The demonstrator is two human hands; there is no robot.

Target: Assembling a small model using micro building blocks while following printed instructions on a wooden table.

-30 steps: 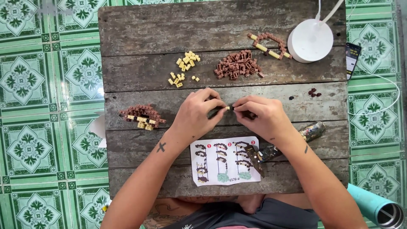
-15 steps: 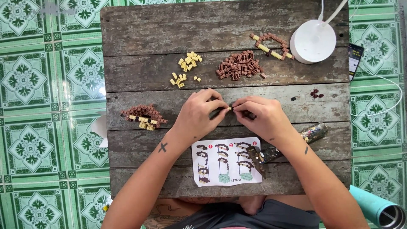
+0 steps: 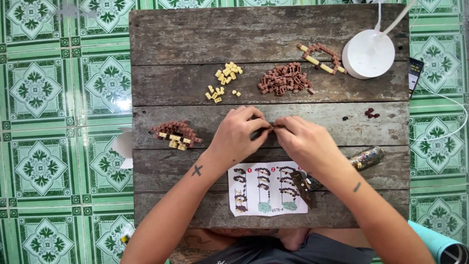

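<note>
My left hand and my right hand meet at the middle of a weathered wooden table, fingertips pinched together on a tiny dark brick piece that is mostly hidden. A pile of brown mini bricks and a scatter of yellow mini bricks lie beyond my hands. A part-built brown and yellow piece sits to the left. An instruction sheet lies near the front edge, below my wrists.
A white round lamp base stands at the back right beside a brown and yellow built strip. A crumpled shiny packet lies right of my forearm. Green patterned floor tiles surround the table.
My hands have stayed pinched together at the table's middle; only small finger shifts show.
</note>
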